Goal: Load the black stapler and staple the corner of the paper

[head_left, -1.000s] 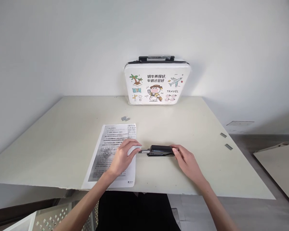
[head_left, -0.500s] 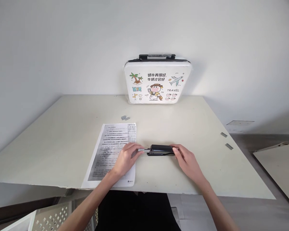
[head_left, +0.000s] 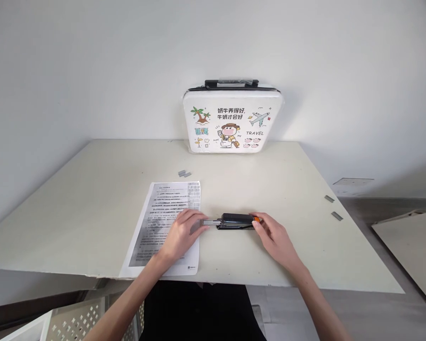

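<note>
A black stapler (head_left: 237, 219) lies sideways on the table, with an orange part showing at its right end. My right hand (head_left: 275, 235) grips that end between thumb and fingers. From the stapler's left end sticks out a silver staple tray (head_left: 212, 222), drawn partway out. My left hand (head_left: 183, 233) is closed on the tray's outer end, thumb and fingers pinching it; the fingertips hide that end. Beneath the left hand and wrist is a stack of printed paper (head_left: 152, 227). Whether staples lie in the tray, I cannot tell.
A white cartoon-printed case (head_left: 233, 123) with a black handle stands against the wall at the back. Grey staple strips (head_left: 184, 174) lie behind the paper. Two more staple strips (head_left: 337, 216) rest by the right edge of the table (head_left: 270, 180). A perforated bin (head_left: 78, 322) is below, front left.
My left hand has moved slightly left, drawing more of the silver tray out of the stapler. My right fingers have shifted, and the orange part at the right end now shows.
</note>
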Tool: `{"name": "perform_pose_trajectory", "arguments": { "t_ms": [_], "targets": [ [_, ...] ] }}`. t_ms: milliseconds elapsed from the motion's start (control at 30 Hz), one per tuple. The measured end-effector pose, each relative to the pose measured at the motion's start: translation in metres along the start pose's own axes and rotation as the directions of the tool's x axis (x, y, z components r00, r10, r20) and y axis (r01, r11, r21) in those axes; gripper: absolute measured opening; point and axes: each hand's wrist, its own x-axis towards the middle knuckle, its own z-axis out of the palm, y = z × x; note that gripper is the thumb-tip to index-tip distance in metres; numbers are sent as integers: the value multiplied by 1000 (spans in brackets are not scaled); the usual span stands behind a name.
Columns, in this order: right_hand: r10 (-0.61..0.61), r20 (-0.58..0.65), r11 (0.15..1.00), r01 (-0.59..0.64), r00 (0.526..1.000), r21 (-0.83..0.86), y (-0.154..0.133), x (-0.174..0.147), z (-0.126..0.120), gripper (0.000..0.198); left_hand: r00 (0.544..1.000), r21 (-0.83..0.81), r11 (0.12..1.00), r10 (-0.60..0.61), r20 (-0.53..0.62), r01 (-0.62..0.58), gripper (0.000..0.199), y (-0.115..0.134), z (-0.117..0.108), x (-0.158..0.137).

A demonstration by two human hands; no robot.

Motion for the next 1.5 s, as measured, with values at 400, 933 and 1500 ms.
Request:
{"name": "perform_pose_trajectory", "arguments": {
  "t_ms": [400,933,1500],
  "targets": [
    [-31,195,999,23,980,45,1,0,-4,32,957,-224,963,200,210,-152,22,1,-3,2],
    [-31,169,998,22,985,52,0,-2,-2,35,966,-82,989,138,218,-122,37,7,7,23],
    [3,107,1000,-4,994,10,2,-9,3,33,929,349,919,43,369,-181,76,35,-47,-115]
  ]
}}
